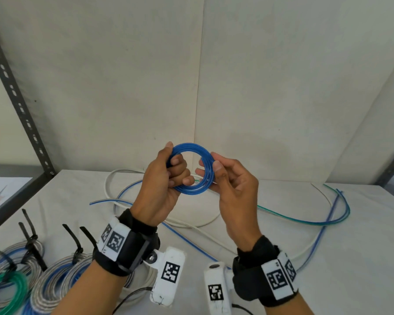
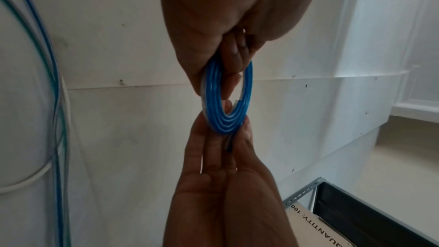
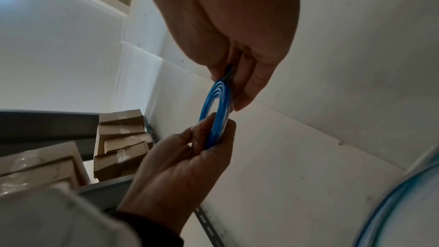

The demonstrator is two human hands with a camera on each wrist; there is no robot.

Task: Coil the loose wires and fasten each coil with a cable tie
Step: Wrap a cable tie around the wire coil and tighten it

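Note:
A small coil of blue wire (image 1: 190, 148) is held up above the table between both hands. My left hand (image 1: 174, 160) grips its left side, thumb on the outside and fingers curled through the ring. My right hand (image 1: 208, 169) pinches the right side between thumb and fingertips. The left wrist view shows the blue coil (image 2: 213, 100) edge-on, left hand (image 2: 218, 82) above, right hand (image 2: 223, 131) below. In the right wrist view the blue coil (image 3: 215, 117) sits between right hand (image 3: 228, 89) and left hand (image 3: 221, 125). A small dark piece shows between the right fingers; I cannot tell what it is.
Loose white wire (image 1: 191, 223), blue wire (image 1: 184, 239) and green wire (image 1: 305, 220) sprawl over the white table (image 1: 328, 258). Tied coils (image 1: 41, 271) with black cable ties (image 1: 29, 228) and a green coil (image 1: 7, 289) lie front left. A perforated shelf post (image 1: 16, 96) stands left; cardboard boxes (image 3: 121, 138) are beyond.

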